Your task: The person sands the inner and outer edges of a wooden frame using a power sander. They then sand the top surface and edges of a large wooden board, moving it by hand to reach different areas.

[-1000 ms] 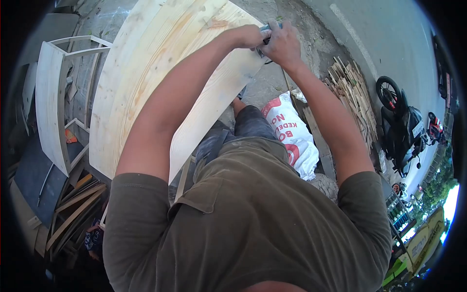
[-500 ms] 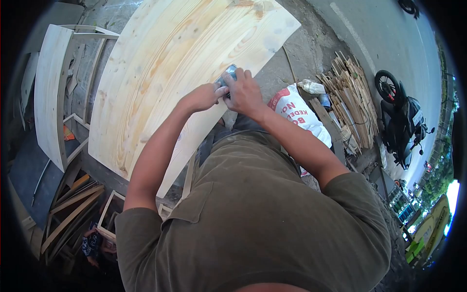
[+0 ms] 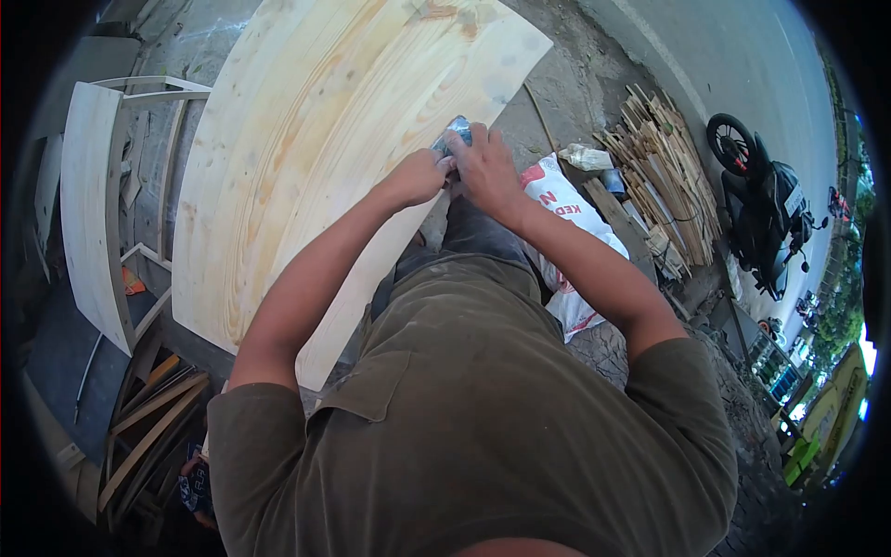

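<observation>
A small blue, shiny object (image 3: 455, 132) rests near the right edge of a broad, pale wooden panel (image 3: 306, 158); my fingers cover much of it, so its kind cannot be made out. My right hand (image 3: 484, 169) is wrapped over its right side. Close beside, my left hand (image 3: 416, 178) has its fingers curled, with the fingertips pressed at the object's near side. Wood grain, knots and brownish patches show across the panel, which lies in front of my body.
A curved wooden piece on a frame (image 3: 91, 213) stands at left, above dark boards and strips (image 3: 153, 427). At right are a white sack with red print (image 3: 580, 232), a pile of thin wood strips (image 3: 664, 176) and a parked motorcycle (image 3: 766, 204). Another person (image 3: 197, 487) shows at lower left.
Both hands and the blue object have shifted slightly to the right in view, staying near the panel's edge. The camera view has also shifted a little. The grip looks the same.
</observation>
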Demonstrator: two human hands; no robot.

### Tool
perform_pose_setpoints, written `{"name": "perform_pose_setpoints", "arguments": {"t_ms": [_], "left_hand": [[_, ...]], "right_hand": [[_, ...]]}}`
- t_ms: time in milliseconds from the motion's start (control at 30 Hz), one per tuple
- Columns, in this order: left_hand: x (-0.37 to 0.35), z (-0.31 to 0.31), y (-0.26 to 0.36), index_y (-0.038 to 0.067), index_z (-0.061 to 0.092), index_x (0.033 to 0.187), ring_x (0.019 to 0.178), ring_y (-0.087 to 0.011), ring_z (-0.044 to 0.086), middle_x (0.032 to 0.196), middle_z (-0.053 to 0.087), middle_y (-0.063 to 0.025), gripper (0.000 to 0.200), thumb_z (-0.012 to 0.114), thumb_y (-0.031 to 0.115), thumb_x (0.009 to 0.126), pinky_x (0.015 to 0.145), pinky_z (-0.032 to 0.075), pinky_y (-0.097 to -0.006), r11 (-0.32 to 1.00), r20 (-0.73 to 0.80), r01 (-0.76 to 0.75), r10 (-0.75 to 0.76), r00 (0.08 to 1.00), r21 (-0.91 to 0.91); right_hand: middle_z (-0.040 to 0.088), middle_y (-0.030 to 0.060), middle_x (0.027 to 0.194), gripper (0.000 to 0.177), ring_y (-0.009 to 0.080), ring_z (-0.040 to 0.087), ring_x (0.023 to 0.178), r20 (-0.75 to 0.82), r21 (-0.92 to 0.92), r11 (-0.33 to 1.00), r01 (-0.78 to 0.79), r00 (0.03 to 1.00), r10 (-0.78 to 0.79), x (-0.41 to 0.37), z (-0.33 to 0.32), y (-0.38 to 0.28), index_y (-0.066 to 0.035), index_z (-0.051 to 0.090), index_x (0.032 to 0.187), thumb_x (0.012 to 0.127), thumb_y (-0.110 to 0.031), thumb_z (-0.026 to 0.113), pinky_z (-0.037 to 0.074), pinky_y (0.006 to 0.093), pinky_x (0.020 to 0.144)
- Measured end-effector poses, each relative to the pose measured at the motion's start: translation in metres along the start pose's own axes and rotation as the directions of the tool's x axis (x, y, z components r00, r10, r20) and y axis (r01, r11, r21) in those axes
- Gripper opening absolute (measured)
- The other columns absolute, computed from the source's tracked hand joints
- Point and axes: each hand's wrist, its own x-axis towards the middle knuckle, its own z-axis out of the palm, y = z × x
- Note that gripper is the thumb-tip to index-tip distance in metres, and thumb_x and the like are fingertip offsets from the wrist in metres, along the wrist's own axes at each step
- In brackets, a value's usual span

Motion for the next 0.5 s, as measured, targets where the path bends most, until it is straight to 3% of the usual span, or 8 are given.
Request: {"name": "perform_pose_setpoints", "arguments": {"t_ms": [167,267,300,500], "left_hand": [[0.073,-0.021,0.058,-0.007,0.074,0.112,0.093,-0.0268,0.073,0.103,0.078,-0.0174,0.046,0.048,0.031,0.113,0.091,0.054,-0.0407,1.000,-0.014,-0.018,0.018,1.000,0.013],[0.122,-0.032,0.086,-0.006,0.076,0.110,0.093,-0.0270,0.073,0.101,0.078,-0.0170,0.046,0.049,0.032,0.113,0.090,0.054,-0.0408,0.992,-0.053,-0.007,0.014,0.999,0.130],[0.129,-0.041,0.106,-0.005,0.077,0.109,0.094,-0.0278,0.074,0.100,0.079,-0.0178,0.049,0.051,0.036,0.112,0.091,0.054,-0.0405,0.995,-0.003,-0.005,0.006,1.000,0.100],[0.207,-0.082,0.176,-0.005,0.076,0.115,0.098,-0.0266,0.075,0.109,0.080,-0.0176,0.053,0.052,0.043,0.111,0.091,0.054,-0.0396,0.979,-0.033,-0.022,0.029,0.999,0.200]], "right_hand": [[0.057,0.0179,0.119,0.052,0.0406,0.059,0.104,-0.039,-0.033,0.998,-0.053,0.998,0.052,0.045,-0.025,0.067,-0.015,0.064,0.138,0.087,-0.020,0.077,0.053,0.0529,0.081],[0.057,0.0186,0.118,0.054,0.0407,0.060,0.103,-0.079,-0.062,0.996,-0.068,0.995,0.063,0.073,-0.039,0.108,-0.016,0.064,0.137,0.086,-0.021,0.080,0.055,0.0526,0.081],[0.057,0.0189,0.117,0.055,0.0407,0.060,0.102,-0.110,-0.072,0.995,-0.068,0.992,0.060,0.080,-0.043,0.121,-0.016,0.064,0.137,0.085,-0.022,0.081,0.055,0.0524,0.080],[0.059,0.0206,0.116,0.063,0.0415,0.062,0.103,-0.167,-0.088,0.989,-0.122,0.980,0.106,0.140,-0.065,0.193,-0.015,0.065,0.134,0.078,-0.032,0.087,0.057,0.0527,0.079]]}}
